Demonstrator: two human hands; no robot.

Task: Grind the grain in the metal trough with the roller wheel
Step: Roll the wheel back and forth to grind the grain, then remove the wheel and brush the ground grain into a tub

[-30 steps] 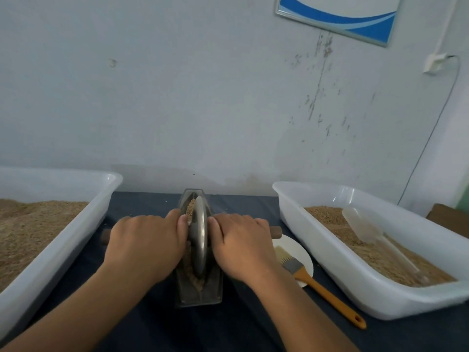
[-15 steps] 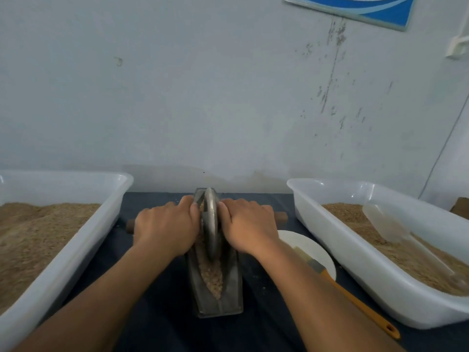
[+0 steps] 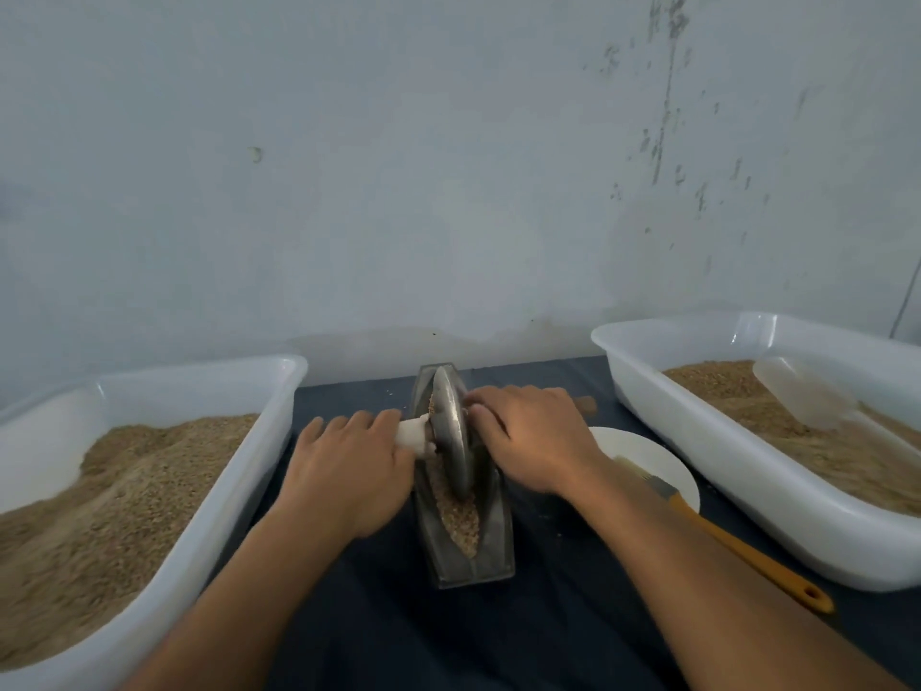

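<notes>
Holding the roller wheel [image 3: 451,431] from both sides, the person stands it upright in the metal trough [image 3: 466,491]. The trough sits in the middle of the dark table [image 3: 379,615], and its far end is close to the wall [image 3: 448,167].

Brown grain [image 3: 456,511] lies along the bottom of the trough, mostly in front of the wheel.

The left hand [image 3: 349,471] lies over the handle on the left side. Its fingers bend down over the handle, so its grip looks like it is grasping the handle. A pale, blurry bit of the handle [image 3: 416,436] shows between this hand and the wheel.

The right hand [image 3: 533,441] has its grip wrapped around the handle on the right side. The brown tip of that handle [image 3: 585,405] pokes out past the fingers.

A white tub [image 3: 209,511] full of grain stands on the left of the table. Another white tub [image 3: 697,461] with grain stands on the right, and a clear scoop [image 3: 797,396] lies in it.

Between the trough and the right tub is a white plate [image 3: 643,456]. A brush [image 3: 722,531] with an orange handle lies across the plate, and its handle sticks out toward the person.
</notes>
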